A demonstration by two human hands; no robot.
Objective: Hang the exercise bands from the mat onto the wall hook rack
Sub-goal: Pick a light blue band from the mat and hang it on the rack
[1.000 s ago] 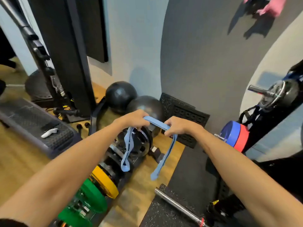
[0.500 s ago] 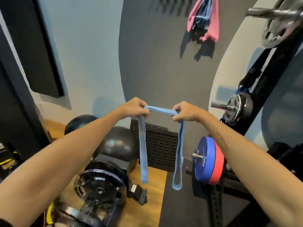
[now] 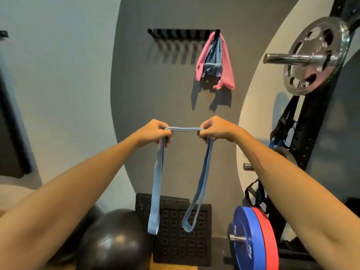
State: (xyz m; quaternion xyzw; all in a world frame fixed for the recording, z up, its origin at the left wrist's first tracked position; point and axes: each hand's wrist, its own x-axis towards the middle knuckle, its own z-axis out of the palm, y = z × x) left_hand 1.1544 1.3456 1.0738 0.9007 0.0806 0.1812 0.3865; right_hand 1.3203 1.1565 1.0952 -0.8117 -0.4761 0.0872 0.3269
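A grey wall [image 3: 136, 94] fills the view, with a weight rack [image 3: 311, 133] at 3 o'clock, dark balls [image 3: 115, 244] at 7 and black hooks [image 3: 181, 34] at 12 holding pink and blue bands [image 3: 216, 61]. Left hand [image 3: 153, 132] and right hand [image 3: 216, 128] each grip a light-blue band [image 3: 184, 129] stretched flat between them, centre frame, its two looped ends dangling.

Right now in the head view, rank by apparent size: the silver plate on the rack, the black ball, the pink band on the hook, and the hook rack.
1. black ball, though it is nearest the camera and cut off
2. silver plate
3-4. hook rack and pink band: too alike to rank.
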